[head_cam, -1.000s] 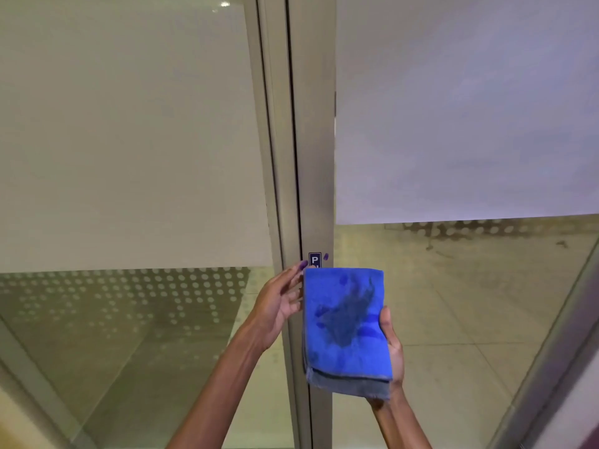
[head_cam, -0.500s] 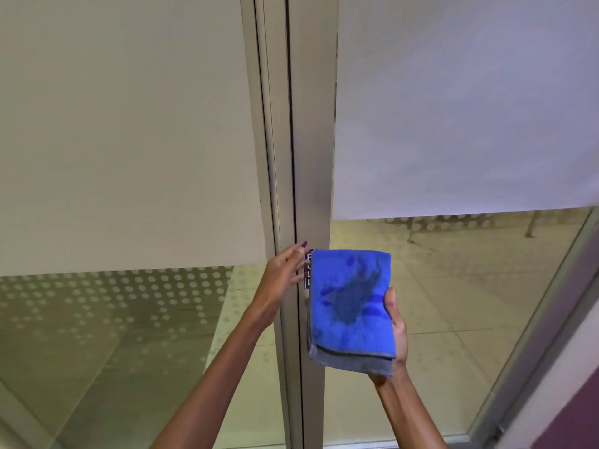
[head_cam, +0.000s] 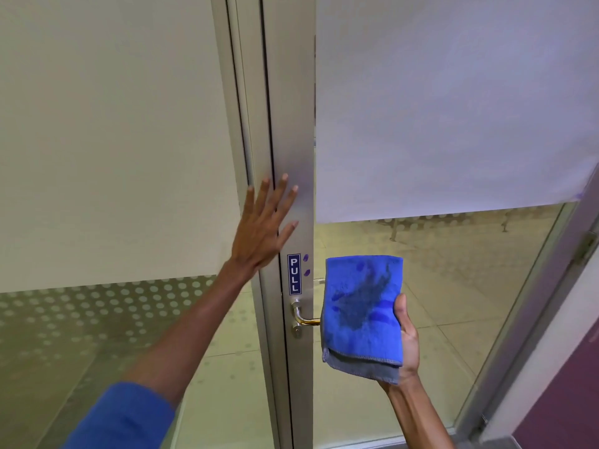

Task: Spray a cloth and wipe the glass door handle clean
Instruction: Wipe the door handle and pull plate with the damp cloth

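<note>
A folded blue cloth (head_cam: pixel 363 311) with a dark wet patch in its middle is held upright by my right hand (head_cam: pixel 406 338), thumb on its right edge. The cloth covers most of the metal lever door handle (head_cam: pixel 299 315), whose base and inner stretch show just left of it. My left hand (head_cam: pixel 264 228) lies flat with fingers spread on the grey door frame (head_cam: pixel 293 124), above a blue PULL sign (head_cam: pixel 294 273). No spray bottle is in view.
Frosted glass panels (head_cam: pixel 113 140) fill the left and upper right; clear glass below shows a tiled floor beyond. A second grey frame (head_cam: pixel 531 319) slants down the right side, with a purple wall (head_cam: pixel 570 406) at the lower right.
My left hand has risen from beside the handle to press flat on the frame. The cloth has shifted right, uncovering the PULL sign and part of the handle.
</note>
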{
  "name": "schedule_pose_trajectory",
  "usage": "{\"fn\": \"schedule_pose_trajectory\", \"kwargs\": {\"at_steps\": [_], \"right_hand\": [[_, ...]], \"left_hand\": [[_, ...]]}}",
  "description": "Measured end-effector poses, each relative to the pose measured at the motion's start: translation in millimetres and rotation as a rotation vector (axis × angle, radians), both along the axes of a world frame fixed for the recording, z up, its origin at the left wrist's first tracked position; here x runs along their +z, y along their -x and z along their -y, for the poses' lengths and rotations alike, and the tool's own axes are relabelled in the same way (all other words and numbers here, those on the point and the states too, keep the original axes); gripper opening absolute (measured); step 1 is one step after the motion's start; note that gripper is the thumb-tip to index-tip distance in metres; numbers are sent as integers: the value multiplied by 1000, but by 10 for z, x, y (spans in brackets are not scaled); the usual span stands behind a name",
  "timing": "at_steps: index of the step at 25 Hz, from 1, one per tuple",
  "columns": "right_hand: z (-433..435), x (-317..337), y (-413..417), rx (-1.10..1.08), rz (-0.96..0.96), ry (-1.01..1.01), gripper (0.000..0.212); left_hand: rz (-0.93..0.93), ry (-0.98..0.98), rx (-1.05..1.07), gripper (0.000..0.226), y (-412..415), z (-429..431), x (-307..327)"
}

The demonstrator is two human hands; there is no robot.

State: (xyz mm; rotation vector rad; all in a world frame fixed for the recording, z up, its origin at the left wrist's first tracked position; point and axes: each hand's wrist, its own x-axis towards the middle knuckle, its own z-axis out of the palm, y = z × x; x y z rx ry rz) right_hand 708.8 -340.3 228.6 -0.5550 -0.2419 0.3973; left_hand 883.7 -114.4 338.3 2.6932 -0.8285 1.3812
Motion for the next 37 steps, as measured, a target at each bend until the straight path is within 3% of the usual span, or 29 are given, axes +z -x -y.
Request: {"fn": "schedule_pose_trajectory", "kwargs": {"at_steps": [3, 8, 12, 14, 16, 18, 21, 25, 32, 37], "right_hand": [[14, -67, -48, -84, -200, 5, 86], [5, -260, -205, -228, -248, 67, 84], [-217, -437, -391, -659, -214, 601, 100], [-359, -516, -548, -947, -91, 765, 73], [-462, -576, -770, -1042, 10, 873, 59], [-532, -658, -1023, -1056, 50, 932, 56], [-663, -604, -1327, -1070, 276, 1043, 58], [-780, -516, -1785, -947, 658, 1461, 59], [-685, -634, -1954, -868, 844, 1872, 62], [-326, -540, -1966, -740, 1102, 2128, 64]], "left_hand": [[90, 8, 59, 63, -239, -109, 260], [144, -20, 110, 61, -515, -185, 461], [152, -11, 114, 66, -667, -242, 407], [175, -2, 123, 67, -705, -222, 391], [211, -6, 138, 67, -741, -221, 378], [243, -13, 139, 67, -793, -242, 357], [262, -15, 136, 68, -816, -250, 371], [280, -20, 140, 70, -812, -251, 374], [289, -36, 180, 76, -805, -235, 376], [278, -29, 197, 77, -789, -219, 396]]}}
